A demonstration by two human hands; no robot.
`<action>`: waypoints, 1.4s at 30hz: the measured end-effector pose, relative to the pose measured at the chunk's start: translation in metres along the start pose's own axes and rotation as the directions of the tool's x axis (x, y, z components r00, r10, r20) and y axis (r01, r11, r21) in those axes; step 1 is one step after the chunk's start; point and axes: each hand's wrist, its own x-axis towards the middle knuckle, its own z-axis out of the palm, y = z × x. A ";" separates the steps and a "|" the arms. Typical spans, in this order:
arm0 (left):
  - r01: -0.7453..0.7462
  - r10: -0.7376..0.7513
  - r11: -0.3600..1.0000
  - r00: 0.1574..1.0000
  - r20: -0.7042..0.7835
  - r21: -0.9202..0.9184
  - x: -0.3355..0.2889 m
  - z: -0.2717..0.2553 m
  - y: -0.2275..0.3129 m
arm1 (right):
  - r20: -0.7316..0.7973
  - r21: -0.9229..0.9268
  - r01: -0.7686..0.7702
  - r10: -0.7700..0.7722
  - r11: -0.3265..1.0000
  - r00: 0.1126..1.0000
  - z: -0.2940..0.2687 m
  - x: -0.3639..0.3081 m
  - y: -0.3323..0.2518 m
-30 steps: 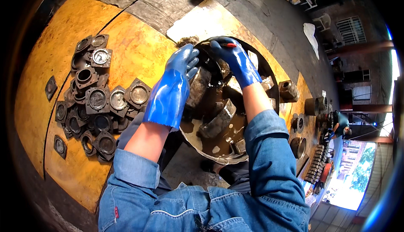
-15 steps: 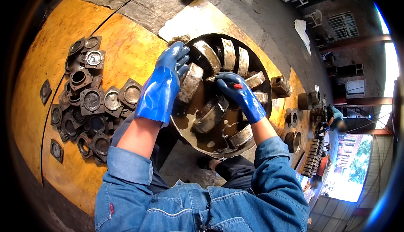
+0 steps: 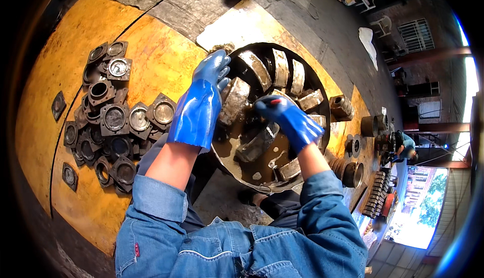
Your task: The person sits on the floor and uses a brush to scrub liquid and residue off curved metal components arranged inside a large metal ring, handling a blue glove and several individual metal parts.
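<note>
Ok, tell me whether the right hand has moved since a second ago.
Yes. The right hand has dropped from the far rim of the round pan toward its middle, nearer the person, and now rests over the greasy metal blocks.

I count one round pan [image 3: 307, 76], two blue gloves [image 3: 199, 109] (both mine), roughly nine metal blocks [image 3: 281, 67].

Glossy blue rubber gloves [image 3: 199, 109], rough oily metal blocks [image 3: 234, 101], faded denim sleeves [image 3: 161, 200], scuffed yellow floor [image 3: 75, 31]
</note>
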 end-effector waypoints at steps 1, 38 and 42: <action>-0.002 0.002 1.000 1.000 -0.020 0.009 -0.002 0.000 0.003 | -0.134 0.082 0.089 -0.078 0.993 0.988 -0.006 -0.004 0.001; -0.051 0.048 0.997 0.997 0.055 0.065 -0.012 -0.027 0.001 | -0.159 -0.354 0.366 -0.441 0.861 0.883 0.052 0.028 0.038; -0.019 0.014 0.999 0.996 0.091 0.046 -0.019 -0.016 -0.004 | -0.080 -0.484 0.063 -0.117 0.873 0.990 0.052 0.053 0.086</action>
